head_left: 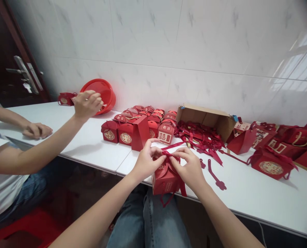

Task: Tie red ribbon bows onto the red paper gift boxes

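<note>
A small red gift box with gold print stands at the table's front edge, right before me. Over its top, my left hand and my right hand pinch a dark red ribbon close together. Ribbon ends hang down the box's front and right side. The knot or loop between my fingertips is partly hidden. Just left of and behind this box stand rows of filled-looking red boxes, with a plain red panel upright among them.
An open cardboard carton spills dark red ribbons. Flower-ended strips lie to the right, near more red boxes. At left, a co-worker's raised hand is near a tilted red basin.
</note>
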Motion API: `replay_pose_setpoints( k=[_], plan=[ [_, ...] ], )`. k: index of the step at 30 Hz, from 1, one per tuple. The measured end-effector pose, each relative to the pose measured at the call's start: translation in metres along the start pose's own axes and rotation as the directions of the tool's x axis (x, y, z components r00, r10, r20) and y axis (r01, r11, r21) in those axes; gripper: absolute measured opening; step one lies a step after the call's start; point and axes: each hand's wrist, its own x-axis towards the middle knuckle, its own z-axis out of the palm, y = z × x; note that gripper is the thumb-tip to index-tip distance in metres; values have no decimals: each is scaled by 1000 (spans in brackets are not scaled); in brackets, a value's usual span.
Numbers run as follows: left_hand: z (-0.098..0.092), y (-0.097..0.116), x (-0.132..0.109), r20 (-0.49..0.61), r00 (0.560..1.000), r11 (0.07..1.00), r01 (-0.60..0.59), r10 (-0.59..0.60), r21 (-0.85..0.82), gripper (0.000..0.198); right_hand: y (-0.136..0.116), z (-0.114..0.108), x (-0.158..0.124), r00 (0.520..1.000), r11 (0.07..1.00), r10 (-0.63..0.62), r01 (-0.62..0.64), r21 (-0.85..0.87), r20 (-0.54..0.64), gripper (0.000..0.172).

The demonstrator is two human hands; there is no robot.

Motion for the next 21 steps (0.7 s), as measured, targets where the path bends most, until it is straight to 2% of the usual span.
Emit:
replay_pose_setpoints(
  k=[2,8,15,19,21],
  plan=[
    [0,1,0,-5,1000,1000,14,-14,-5,47,1,2,0,1000,1000,16,-16,13,17,13],
    [-4,0,1,8,1000,999,30,-30,-14,40,7,9,1,984,977,154,-165,133,85,17],
    [-5,-5,0,-17,992,975,-118,124,190,31,16,13,0,950,897,282,-311,313,137,13],
    [1,-7,1,-31,989,968,-136,146,211,34,12,14,-1,926,853,275,-359,378,260,19],
    [0,-6,0,-54,988,974,-133,145,186,34,9,15,-2,925,833,258,-360,421,280,22]
  ],
)
